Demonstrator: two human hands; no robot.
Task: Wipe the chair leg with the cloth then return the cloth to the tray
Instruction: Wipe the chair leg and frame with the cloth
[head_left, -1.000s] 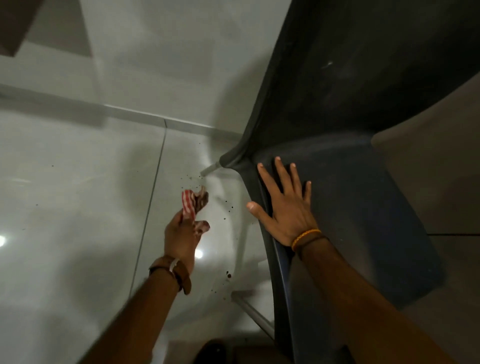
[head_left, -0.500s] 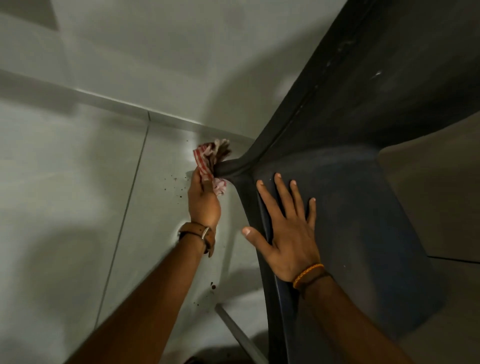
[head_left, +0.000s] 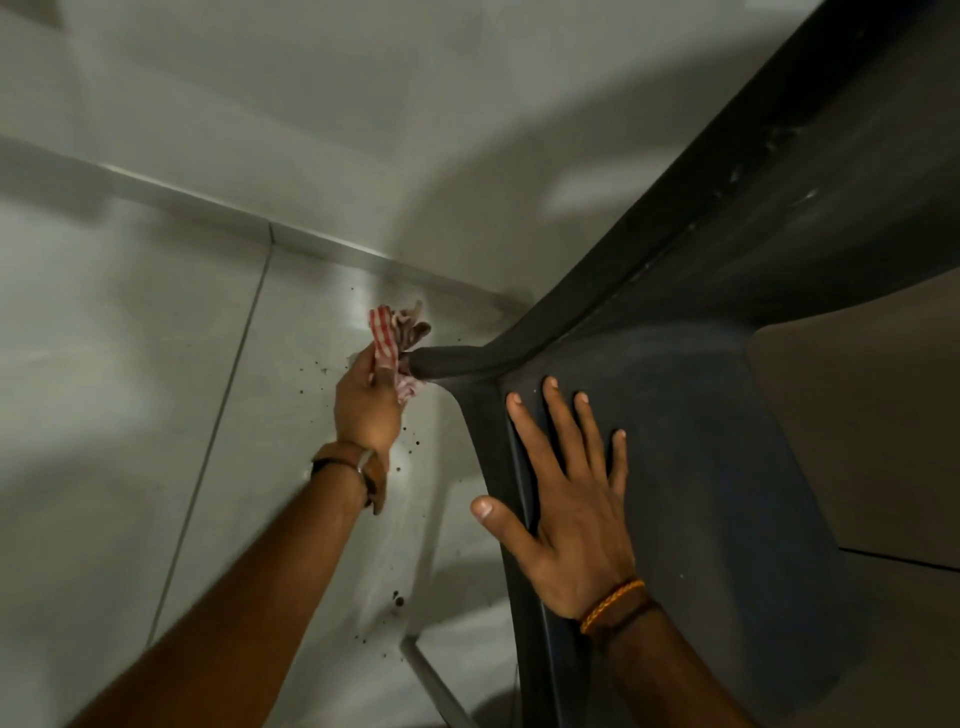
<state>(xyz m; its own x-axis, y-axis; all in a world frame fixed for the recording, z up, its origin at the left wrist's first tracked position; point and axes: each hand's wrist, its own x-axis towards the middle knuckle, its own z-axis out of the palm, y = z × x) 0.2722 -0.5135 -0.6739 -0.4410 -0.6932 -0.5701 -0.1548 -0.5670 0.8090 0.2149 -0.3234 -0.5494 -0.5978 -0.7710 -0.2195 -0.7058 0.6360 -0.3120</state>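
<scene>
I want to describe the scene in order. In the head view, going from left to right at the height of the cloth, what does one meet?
Floor tile → left hand gripping the cloth → chair leg → chair seat, with the right hand flat on it lower down.

The floor (head_left: 130, 415) is pale glossy tile with thin grout lines; dark crumbs (head_left: 397, 600) are scattered on it beside the chair (head_left: 675, 467)
</scene>
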